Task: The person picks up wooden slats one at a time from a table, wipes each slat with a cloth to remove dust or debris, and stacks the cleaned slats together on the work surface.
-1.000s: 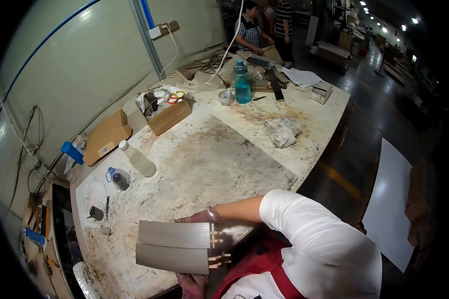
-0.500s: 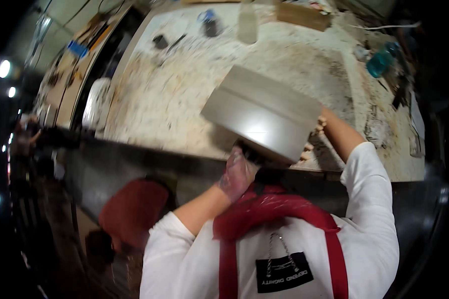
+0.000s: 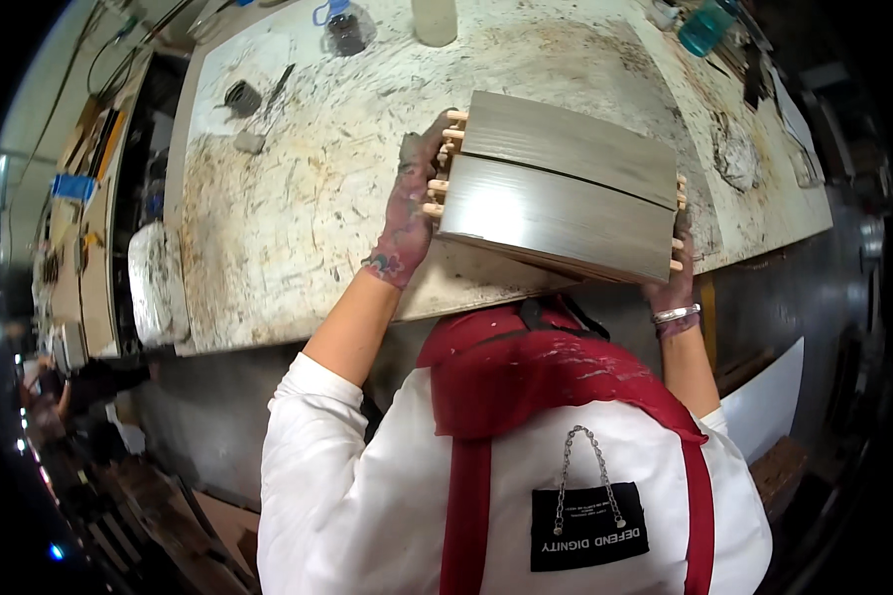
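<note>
Two rows of satin-grey boards (image 3: 566,188) lie side by side over the near part of the table, with a dark gap between them. More layers show along the near edge, so they look stacked. Pale wooden dowels (image 3: 437,186) stick out of both ends. At the left end, my left hand (image 3: 410,203), stained dark, grips the stack beside the dowels. My right hand (image 3: 677,283) holds the near right corner; most of its fingers are hidden behind the boards. Whether the stack touches the tabletop I cannot tell.
The stained white worktable (image 3: 308,228) bears a small dark container (image 3: 241,97), a blue-handled jug (image 3: 342,30), a cloudy bottle (image 3: 435,20) and a teal bottle (image 3: 706,28). A crumpled plastic-wrapped bundle (image 3: 157,283) is at its left edge. A pale sheet (image 3: 764,402) leans at lower right.
The tilted boards have turned so both rows and the dowel ends show. My left hand moved from the near edge up to the left end; my right hand came nearer. The crouching person left view.
</note>
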Demonstrator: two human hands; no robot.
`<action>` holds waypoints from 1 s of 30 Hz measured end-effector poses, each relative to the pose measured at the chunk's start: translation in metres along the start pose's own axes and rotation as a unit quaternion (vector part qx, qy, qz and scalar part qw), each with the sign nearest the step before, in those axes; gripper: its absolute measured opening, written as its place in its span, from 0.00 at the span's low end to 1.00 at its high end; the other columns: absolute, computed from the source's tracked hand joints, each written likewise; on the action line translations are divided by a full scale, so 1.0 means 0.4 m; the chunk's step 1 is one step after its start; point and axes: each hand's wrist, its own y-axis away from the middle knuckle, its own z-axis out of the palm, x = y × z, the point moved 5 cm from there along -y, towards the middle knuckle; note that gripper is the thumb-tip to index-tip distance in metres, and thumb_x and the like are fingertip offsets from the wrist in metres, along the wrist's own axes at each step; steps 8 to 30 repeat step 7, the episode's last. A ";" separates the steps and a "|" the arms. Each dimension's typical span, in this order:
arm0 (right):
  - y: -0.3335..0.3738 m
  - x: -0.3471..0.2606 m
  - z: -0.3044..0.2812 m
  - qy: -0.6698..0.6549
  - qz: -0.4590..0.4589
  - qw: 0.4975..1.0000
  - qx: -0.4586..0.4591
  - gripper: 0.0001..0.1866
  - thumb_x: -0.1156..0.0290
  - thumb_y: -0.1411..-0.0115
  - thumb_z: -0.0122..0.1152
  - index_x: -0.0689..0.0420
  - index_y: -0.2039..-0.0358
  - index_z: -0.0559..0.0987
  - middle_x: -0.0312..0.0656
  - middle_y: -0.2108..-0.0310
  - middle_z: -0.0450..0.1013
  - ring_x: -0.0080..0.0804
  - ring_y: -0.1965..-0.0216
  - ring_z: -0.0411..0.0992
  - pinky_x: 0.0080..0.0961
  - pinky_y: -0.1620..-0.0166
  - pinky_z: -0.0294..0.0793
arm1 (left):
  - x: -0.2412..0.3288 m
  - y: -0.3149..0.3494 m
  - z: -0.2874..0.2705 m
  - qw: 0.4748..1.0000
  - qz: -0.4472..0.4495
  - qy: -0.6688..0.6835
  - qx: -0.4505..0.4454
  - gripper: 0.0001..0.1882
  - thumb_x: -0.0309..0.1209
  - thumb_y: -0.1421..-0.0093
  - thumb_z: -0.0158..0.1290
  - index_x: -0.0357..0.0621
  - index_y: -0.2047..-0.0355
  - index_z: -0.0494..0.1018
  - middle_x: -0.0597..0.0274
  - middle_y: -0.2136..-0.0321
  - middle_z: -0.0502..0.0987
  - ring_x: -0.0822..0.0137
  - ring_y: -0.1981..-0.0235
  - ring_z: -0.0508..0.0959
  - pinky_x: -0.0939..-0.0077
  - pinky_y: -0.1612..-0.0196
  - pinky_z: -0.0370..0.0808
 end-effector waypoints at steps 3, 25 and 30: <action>0.026 0.001 -0.021 0.452 -0.240 0.854 -0.092 0.19 0.67 0.43 0.54 0.56 0.51 0.74 0.48 0.53 0.71 0.47 0.48 0.67 0.40 0.46 0.67 | -0.014 -0.033 -0.007 0.996 -0.001 0.006 -0.086 0.34 0.52 0.35 0.36 0.41 0.36 0.54 0.59 0.40 0.61 0.67 0.42 0.61 0.74 0.39 0.57; 0.037 0.015 0.006 0.711 -0.313 0.623 -0.094 0.19 0.68 0.45 0.56 0.57 0.51 0.74 0.51 0.53 0.71 0.51 0.48 0.66 0.41 0.45 0.65 | 0.010 -0.025 -0.020 0.983 0.131 -0.018 -0.128 0.31 0.44 0.34 0.38 0.36 0.37 0.52 0.56 0.38 0.57 0.64 0.37 0.58 0.73 0.36 0.53; 0.037 0.015 0.006 0.711 -0.313 0.623 -0.094 0.19 0.68 0.45 0.56 0.57 0.51 0.74 0.51 0.53 0.71 0.51 0.48 0.66 0.41 0.45 0.65 | 0.010 -0.025 -0.020 0.983 0.131 -0.018 -0.128 0.31 0.44 0.34 0.38 0.36 0.37 0.52 0.56 0.38 0.57 0.64 0.37 0.58 0.73 0.36 0.53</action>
